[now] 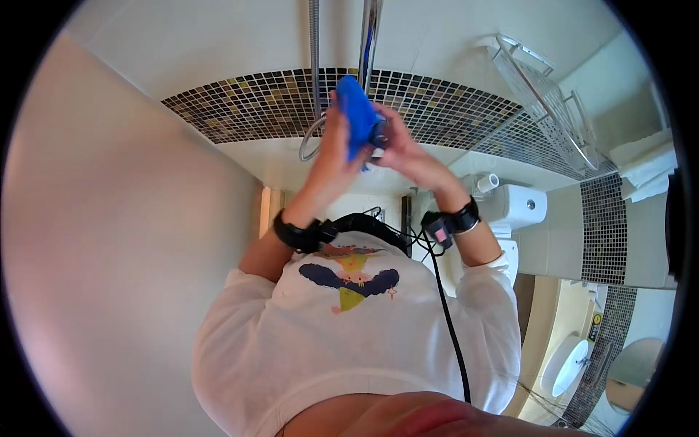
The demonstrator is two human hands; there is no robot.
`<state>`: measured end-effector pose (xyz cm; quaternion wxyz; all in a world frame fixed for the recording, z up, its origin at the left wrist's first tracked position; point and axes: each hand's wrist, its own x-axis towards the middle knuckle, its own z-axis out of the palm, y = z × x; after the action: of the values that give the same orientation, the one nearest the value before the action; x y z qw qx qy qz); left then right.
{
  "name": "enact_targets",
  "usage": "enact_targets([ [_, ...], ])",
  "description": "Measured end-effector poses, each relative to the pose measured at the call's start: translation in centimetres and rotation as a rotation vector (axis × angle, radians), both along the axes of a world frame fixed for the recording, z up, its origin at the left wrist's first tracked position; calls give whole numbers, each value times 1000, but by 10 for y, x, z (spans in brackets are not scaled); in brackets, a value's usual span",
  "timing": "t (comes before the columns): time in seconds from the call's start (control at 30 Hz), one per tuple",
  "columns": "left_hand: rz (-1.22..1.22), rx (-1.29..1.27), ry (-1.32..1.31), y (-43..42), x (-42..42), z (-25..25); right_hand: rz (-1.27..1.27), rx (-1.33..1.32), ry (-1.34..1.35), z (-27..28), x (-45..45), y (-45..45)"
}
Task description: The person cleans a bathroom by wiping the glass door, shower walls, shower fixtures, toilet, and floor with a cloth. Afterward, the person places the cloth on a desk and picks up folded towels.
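Nearby, a chrome pipe [370, 36] rises behind the blue cloth [355, 109].

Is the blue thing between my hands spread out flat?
Not spread flat, it seems: the blue thing shows as a narrow shape between left hand and right hand; blur hides any folds.

The long blue item [355, 109] is looking smooth and matt, its material blurring. The upright chrome metal pipe [370, 29] is gleaming, while the silver ribbed metal hose [314, 44] is showing a ridged surface. The white toilet tank [518, 205] is looking glossy and ceramic; the white printed shirt [357, 331] is showing soft, matt cloth.
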<state>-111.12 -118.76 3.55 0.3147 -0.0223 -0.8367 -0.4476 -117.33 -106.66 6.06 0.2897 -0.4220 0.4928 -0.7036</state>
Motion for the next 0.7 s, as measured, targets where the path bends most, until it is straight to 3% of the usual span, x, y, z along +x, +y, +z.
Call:
enact_targets([
  [0.03,126,-372,119,7,1,3,-290,-21,159,4,11,-12],
  [0.07,123,-372,129,7,3,10,-584,-46,320,9,16,-17],
  [0.13,-114,-294,182,3,5,36,-651,-40,360,29,15,-13],
  [0.17,-117,-298,210,-4,7,48,-707,-29,398,44,9,-10],
  [0.23,-425,-204,121,-29,18,68,-920,-150,467,83,-11,-1],
  [0.3,-473,-90,157,-51,23,69,-1155,-378,499,147,-26,10],
  [0.33,-425,-81,161,-59,27,69,-1224,-639,553,179,-33,10],
  [0.37,-377,-71,166,-68,31,68,-1252,-902,651,201,-48,8],
  [0.43,-274,-52,182,-83,37,55,-1178,-1037,761,222,-66,2],
  [0.5,-174,-25,191,-94,45,44,-742,-944,1039,236,-73,-21],
  [0.57,-45,79,127,-100,58,34,-1186,-264,1701,229,-78,-54],
  [0.63,15,15,108,-110,69,19,-1439,-17,2003,201,-85,-79],
  [0.7,101,-28,81,-117,81,12,-1441,-169,1887,198,-87,-85],
])
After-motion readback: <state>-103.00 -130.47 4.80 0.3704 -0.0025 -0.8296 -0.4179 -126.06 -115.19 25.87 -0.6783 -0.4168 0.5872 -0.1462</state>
